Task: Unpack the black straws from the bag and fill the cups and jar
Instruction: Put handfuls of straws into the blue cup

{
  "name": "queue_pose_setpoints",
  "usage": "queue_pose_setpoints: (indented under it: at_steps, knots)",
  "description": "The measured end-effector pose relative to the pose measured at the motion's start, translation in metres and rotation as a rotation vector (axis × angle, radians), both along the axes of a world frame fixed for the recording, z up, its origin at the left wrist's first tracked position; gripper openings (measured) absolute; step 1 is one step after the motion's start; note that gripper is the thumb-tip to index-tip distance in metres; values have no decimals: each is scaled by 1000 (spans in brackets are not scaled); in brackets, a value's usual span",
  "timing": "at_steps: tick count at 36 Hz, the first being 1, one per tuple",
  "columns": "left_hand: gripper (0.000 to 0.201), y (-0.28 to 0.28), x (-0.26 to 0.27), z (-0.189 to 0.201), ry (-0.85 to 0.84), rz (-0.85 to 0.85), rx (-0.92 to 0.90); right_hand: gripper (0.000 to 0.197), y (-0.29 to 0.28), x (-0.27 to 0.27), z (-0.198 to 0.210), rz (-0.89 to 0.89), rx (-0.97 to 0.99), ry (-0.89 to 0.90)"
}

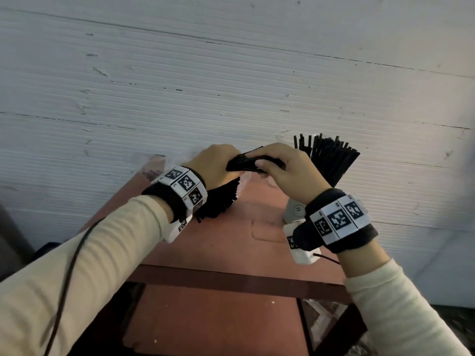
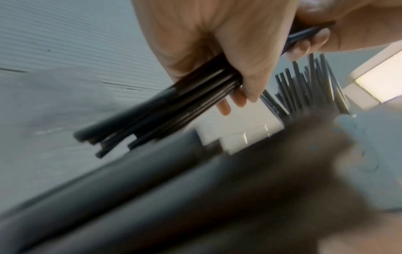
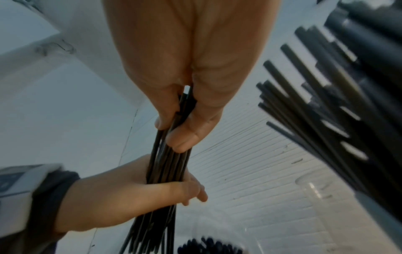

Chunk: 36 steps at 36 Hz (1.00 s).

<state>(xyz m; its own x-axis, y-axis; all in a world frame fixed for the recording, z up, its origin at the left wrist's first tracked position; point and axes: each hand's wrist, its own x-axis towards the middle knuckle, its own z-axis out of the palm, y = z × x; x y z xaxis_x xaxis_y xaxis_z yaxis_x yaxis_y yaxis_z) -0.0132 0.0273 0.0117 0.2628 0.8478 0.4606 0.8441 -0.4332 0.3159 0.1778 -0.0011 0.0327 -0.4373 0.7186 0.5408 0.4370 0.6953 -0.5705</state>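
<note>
Straws [image 1: 253,163], black, one bundle, held level above the desk [image 1: 246,227] between both hands. Left hand [image 1: 213,167]: fingers [image 2: 224,107] curled round one end of the bundle, ends of the straws sticking out past the palm in the left wrist view. Right hand [image 1: 288,170]: thumb and fingers [image 3: 185,139] pinching the other end, straws running down from it to the left hand in the right wrist view. Second lot of straws [image 1: 326,158], standing fanned out in a clear container just behind the right hand, against the wall [image 1: 231,73]; whether cup or jar cannot be told. Third lot [image 1: 221,199], straw ends up, close under the left wrist, its container mostly hidden. Clear cup [image 3: 313,187], seen in the right wrist view near the fanned lot. Clear plastic [image 1: 151,163], crumpled, at the desk's far left corner by the wall; whether it is the bag cannot be told. Desk reddish-brown. Wrist bands [image 1: 185,188] with square black-and-white markers on both arms; cream sleeves [image 1: 102,253].
</note>
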Motion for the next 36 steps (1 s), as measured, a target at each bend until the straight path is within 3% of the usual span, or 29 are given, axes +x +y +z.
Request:
queue_pose_setpoints:
  at_steps: [8,12,14,18,24,27,32,36]
  knots:
    - [11,-16,34,24,-408,-191,-32,41,-16,19,40,-129,342,105]
    - [30,-23,59,34,-548,-293,-125,64,-16,15,57,-126,474,295]
    - [28,-25,68,32,-600,-326,-166,67,-15,14,61,-127,504,329]
    - [17,-27,78,15,-748,-379,-308,51,-14,10,55,-102,470,211]
    - [25,-23,73,-20,-705,-366,-545,23,-5,9,15,-96,305,-50]
    - [29,-24,72,-25,-761,-350,-566,20,-2,7,2,-87,298,-72]
    - [22,-23,73,-22,-806,-356,-590,24,2,6,4,-135,363,28]
    - [10,-22,72,-30,-825,-310,-594,27,4,7,-2,-147,306,-24]
